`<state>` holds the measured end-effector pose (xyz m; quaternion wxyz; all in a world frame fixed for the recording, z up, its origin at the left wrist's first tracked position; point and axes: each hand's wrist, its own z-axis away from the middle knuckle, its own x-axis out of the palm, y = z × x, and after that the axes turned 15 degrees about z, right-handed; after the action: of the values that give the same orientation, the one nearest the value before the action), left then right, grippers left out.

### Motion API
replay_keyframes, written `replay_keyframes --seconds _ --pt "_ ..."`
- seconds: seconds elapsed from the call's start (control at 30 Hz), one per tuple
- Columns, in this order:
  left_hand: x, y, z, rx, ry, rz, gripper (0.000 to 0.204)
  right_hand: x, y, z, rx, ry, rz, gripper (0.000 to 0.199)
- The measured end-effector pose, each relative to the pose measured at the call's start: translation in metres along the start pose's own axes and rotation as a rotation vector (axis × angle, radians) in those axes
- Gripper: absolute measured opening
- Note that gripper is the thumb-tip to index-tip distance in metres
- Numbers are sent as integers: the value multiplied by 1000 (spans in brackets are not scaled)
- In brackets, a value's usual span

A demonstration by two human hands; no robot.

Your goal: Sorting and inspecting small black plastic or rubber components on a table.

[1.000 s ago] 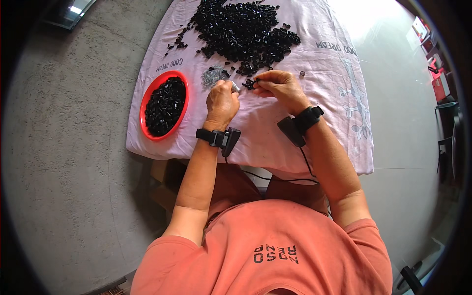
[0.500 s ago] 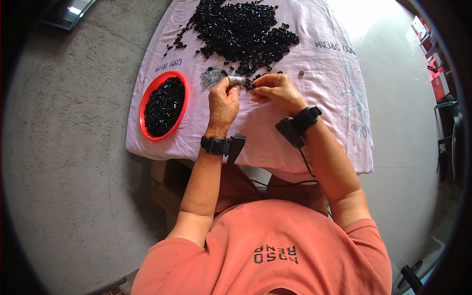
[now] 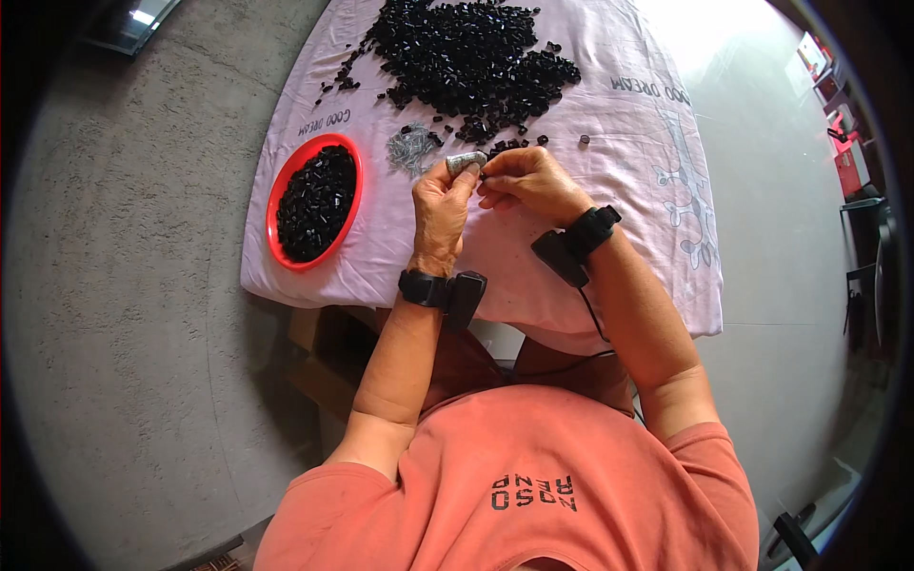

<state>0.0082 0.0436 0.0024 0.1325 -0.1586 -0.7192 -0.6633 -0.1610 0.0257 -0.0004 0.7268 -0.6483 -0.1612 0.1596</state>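
My left hand (image 3: 441,214) is closed in a pinch, with a whitish wrap (image 3: 466,163) around a finger; what it pinches is too small to make out. Against its fingertips, my right hand (image 3: 533,181) pinches a small black piece, mostly hidden by the fingers. Just beyond both hands lies a big heap of small, shiny black pieces (image 3: 457,57), with some strays at its near edge. A little pile of thin silvery metal bits (image 3: 410,147) rests beside my left hand.
A red bowl (image 3: 358,190) full of similar black pieces stands left on the pink cloth (image 3: 609,276) covering the table. One loose ring-like piece (image 3: 584,140) lies right of the heap. Both wrists wear black straps with boxes, and a cable (image 3: 592,314) hangs from the right one.
My left hand has turned and shifted slightly right. My right fingertips have come away from the heap's near edge and now meet the left ones.
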Motion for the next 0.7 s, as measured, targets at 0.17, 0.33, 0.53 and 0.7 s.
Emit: replay_keyframes --seconds 0.17,0.33,0.53,0.7 --pt "4 -1 0 39 0 -40 12 0 1 0 26 -12 -38 18" --pt "2 0 1 94 19 -158 10 1 -2 1 26 -2 -79 20" --pt "8 4 2 387 3 -546 3 -2 2 0 7 -4 -54 19" --pt "12 10 4 449 -19 -639 4 -1 -2 0 23 29 -26 18"
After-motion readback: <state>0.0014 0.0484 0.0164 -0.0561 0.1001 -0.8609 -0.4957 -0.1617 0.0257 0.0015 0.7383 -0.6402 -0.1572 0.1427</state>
